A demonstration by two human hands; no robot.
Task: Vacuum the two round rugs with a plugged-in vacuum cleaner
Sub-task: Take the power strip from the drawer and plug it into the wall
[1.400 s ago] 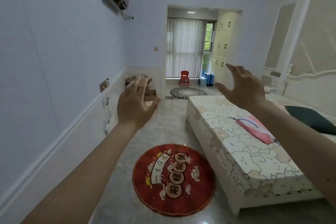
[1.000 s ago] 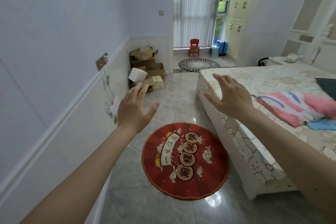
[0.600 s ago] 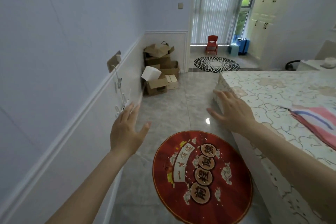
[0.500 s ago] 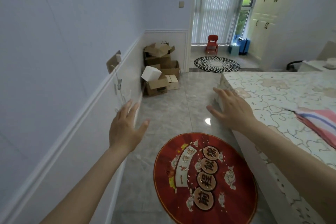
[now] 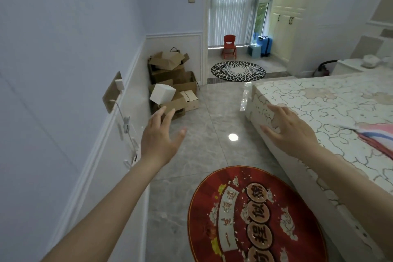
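Since a moment ago the view has swung a little left and the red round rug [image 5: 255, 217] has slid lower, toward five o'clock, while both arms stay stretched out in front, empty. The bed [image 5: 331, 117] fills the three o'clock side, its cream cover cracked with a cloud pattern, and a pink striped cloth [image 5: 376, 136] lies on it at the right edge. The grey tiled floor [image 5: 204, 151] runs away toward twelve o'clock, where the black-and-white round rug [image 5: 238, 70] lies well apart from the red one, in front of a small red chair [image 5: 229, 47] and a blue case [image 5: 264, 45]. At eleven o'clock a heap of cardboard boxes [image 5: 170, 74] leans against the wall, a white box [image 5: 162, 93] tilted on top of the nearest. At nine o'clock a wall socket [image 5: 112, 91] holds a white plug with its cable hanging down. The left hand [image 5: 159, 138] hovers over the floor, fingers spread and straight, holding nothing; the right hand [image 5: 291, 132] hangs the same way (palm down, fingers splayed) just above the bed's near corner. Pale crumbs speckle the red rug.
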